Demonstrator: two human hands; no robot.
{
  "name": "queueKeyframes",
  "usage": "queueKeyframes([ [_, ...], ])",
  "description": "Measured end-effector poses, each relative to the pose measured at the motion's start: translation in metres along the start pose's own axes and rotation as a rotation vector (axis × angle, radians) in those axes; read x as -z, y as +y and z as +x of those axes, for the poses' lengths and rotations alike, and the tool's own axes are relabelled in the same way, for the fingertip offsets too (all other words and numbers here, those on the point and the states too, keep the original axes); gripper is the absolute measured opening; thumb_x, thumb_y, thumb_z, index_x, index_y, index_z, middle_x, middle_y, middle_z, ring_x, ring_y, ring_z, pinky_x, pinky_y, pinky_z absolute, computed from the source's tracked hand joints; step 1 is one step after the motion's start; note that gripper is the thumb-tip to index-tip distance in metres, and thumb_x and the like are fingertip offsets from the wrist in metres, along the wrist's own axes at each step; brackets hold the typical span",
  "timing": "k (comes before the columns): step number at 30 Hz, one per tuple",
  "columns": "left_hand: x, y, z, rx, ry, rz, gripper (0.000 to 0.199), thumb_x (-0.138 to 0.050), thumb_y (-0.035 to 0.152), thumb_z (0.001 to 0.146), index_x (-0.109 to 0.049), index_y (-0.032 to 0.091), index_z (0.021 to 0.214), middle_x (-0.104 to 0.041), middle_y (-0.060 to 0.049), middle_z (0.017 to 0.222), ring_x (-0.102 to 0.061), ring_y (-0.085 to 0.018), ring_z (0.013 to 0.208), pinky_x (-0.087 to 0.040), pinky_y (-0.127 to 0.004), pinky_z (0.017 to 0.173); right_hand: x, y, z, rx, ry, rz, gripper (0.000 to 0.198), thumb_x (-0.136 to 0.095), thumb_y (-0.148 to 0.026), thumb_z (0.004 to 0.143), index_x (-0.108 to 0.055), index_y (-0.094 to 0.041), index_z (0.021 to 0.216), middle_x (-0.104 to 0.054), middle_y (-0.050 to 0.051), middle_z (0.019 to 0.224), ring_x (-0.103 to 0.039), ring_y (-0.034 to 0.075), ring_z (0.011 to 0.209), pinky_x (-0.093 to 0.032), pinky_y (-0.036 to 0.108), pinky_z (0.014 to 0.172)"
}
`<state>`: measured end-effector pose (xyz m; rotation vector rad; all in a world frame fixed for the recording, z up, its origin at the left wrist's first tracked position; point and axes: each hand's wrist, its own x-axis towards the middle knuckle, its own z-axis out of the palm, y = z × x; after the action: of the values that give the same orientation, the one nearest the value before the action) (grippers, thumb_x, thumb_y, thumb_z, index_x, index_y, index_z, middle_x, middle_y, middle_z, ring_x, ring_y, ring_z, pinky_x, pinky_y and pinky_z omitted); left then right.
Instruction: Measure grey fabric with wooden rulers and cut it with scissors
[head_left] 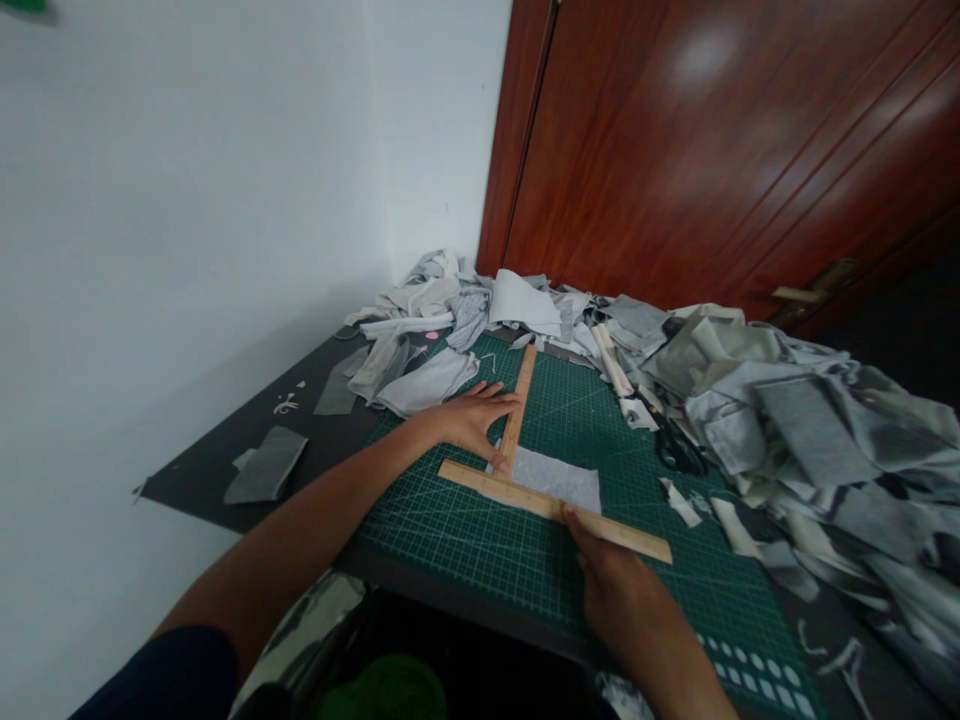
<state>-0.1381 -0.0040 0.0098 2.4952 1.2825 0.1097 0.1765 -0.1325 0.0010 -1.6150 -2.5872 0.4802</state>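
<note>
A piece of light grey cloth (562, 478) lies on a green cutting mat (480, 550). Across its near edge lies one wooden ruler (525, 498); a second wooden ruler (523, 385) runs away from it over the cloth's left side, roughly at a right angle. My left hand (477, 420) is open, fingers spread, touching the far ruler with its fingertips and thumb. At the near ruler's front edge, my right hand (611, 570) is closed with its thumb side on the wood; its other fingers are partly hidden.
Black-handled scissors (679, 447) lie at the mat's right edge, beside small cloth scraps (681, 502). A large heap of grey fabric (817, 420) covers the table's right side, and more fabric (521, 303) lies along the back. A folded grey piece (270, 465) sits at left.
</note>
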Motion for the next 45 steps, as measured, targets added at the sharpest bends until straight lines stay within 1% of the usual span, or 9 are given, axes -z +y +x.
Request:
queueKeyframes([
  [3, 0.0, 0.0, 0.0, 0.003, -0.001, 0.001, 0.119, -0.064, 0.085, 0.069, -0.019, 0.026, 0.162, -0.012, -0.006, 0.171, -0.001, -0.036, 0.157, -0.001, -0.049, 0.125, -0.002, 0.002, 0.0, 0.013, 0.022, 0.018, 0.069, -0.039, 0.004, 0.087, -0.045, -0.015, 0.153, -0.071, 0.016, 0.129, -0.062, 0.027, 0.129, -0.043, 0.043, 0.115],
  [7, 0.004, 0.004, -0.002, 0.009, -0.004, 0.002, 0.119, -0.064, 0.084, 0.069, -0.021, 0.023, 0.161, -0.014, -0.008, 0.17, -0.003, -0.036, 0.157, -0.002, -0.048, 0.126, -0.002, 0.002, -0.001, 0.014, 0.057, 0.042, 0.069, -0.043, 0.003, 0.086, -0.048, -0.016, 0.152, -0.071, 0.015, 0.129, -0.064, 0.028, 0.126, -0.044, 0.042, 0.114],
  [12, 0.003, 0.004, -0.002, 0.006, -0.01, 0.01, 0.119, -0.063, 0.085, 0.069, -0.021, 0.024, 0.161, -0.013, -0.007, 0.171, -0.002, -0.036, 0.157, -0.001, -0.049, 0.126, 0.0, 0.001, -0.001, 0.02, 0.053, 0.037, 0.069, -0.044, 0.002, 0.085, -0.048, -0.018, 0.152, -0.072, 0.014, 0.128, -0.065, 0.027, 0.125, -0.044, 0.04, 0.113],
  [19, 0.007, 0.008, -0.002, 0.013, -0.019, 0.016, 0.117, -0.065, 0.082, 0.07, -0.022, 0.024, 0.161, -0.016, -0.007, 0.17, -0.003, -0.036, 0.157, -0.001, -0.049, 0.125, 0.004, -0.003, 0.0, -0.008, -0.031, -0.031, 0.07, -0.037, 0.005, 0.087, -0.043, -0.014, 0.154, -0.069, 0.018, 0.131, -0.063, 0.028, 0.128, -0.046, 0.043, 0.112],
  [23, 0.012, 0.014, -0.004, 0.025, -0.022, 0.006, 0.115, -0.064, 0.081, 0.071, -0.022, 0.022, 0.161, -0.017, -0.009, 0.17, -0.004, -0.036, 0.157, -0.002, -0.048, 0.125, 0.002, -0.001, 0.0, -0.006, -0.012, -0.016, 0.069, -0.038, 0.004, 0.088, -0.043, -0.015, 0.154, -0.068, 0.018, 0.133, -0.061, 0.028, 0.13, -0.044, 0.043, 0.113],
  [27, 0.013, 0.015, -0.005, 0.03, -0.029, 0.001, 0.114, -0.065, 0.08, 0.071, -0.021, 0.024, 0.161, -0.016, -0.008, 0.17, -0.004, -0.037, 0.156, -0.002, -0.049, 0.125, 0.003, -0.001, 0.0, -0.01, -0.011, 0.006, 0.068, -0.039, 0.002, 0.09, -0.043, -0.017, 0.155, -0.067, 0.016, 0.135, -0.061, 0.026, 0.13, -0.042, 0.042, 0.115],
  [33, 0.012, 0.013, -0.005, 0.025, -0.028, -0.012, 0.115, -0.063, 0.082, 0.071, -0.02, 0.025, 0.161, -0.015, -0.006, 0.17, -0.002, -0.036, 0.157, -0.001, -0.048, 0.125, 0.006, -0.002, 0.0, -0.009, -0.028, 0.017, 0.066, -0.04, 0.0, 0.09, -0.044, -0.016, 0.154, -0.069, 0.017, 0.133, -0.062, 0.027, 0.129, -0.044, 0.041, 0.113],
  [40, 0.012, 0.014, -0.005, 0.022, -0.022, -0.022, 0.116, -0.065, 0.081, 0.071, -0.02, 0.026, 0.162, -0.016, -0.006, 0.17, -0.003, -0.037, 0.156, -0.002, -0.049, 0.125, 0.005, -0.002, 0.0, -0.003, 0.001, 0.042, 0.064, -0.04, 0.0, 0.091, -0.046, -0.016, 0.153, -0.071, 0.017, 0.13, -0.062, 0.027, 0.129, -0.043, 0.042, 0.113],
  [45, 0.013, 0.015, -0.006, 0.023, -0.015, -0.011, 0.115, -0.065, 0.081, 0.071, -0.023, 0.025, 0.161, -0.018, -0.008, 0.17, -0.005, -0.036, 0.157, -0.003, -0.048, 0.125, 0.01, -0.006, 0.0, -0.004, -0.037, 0.005, 0.066, -0.038, 0.002, 0.09, -0.044, -0.012, 0.154, -0.063, 0.02, 0.139, -0.061, 0.028, 0.13, -0.046, 0.043, 0.111],
])
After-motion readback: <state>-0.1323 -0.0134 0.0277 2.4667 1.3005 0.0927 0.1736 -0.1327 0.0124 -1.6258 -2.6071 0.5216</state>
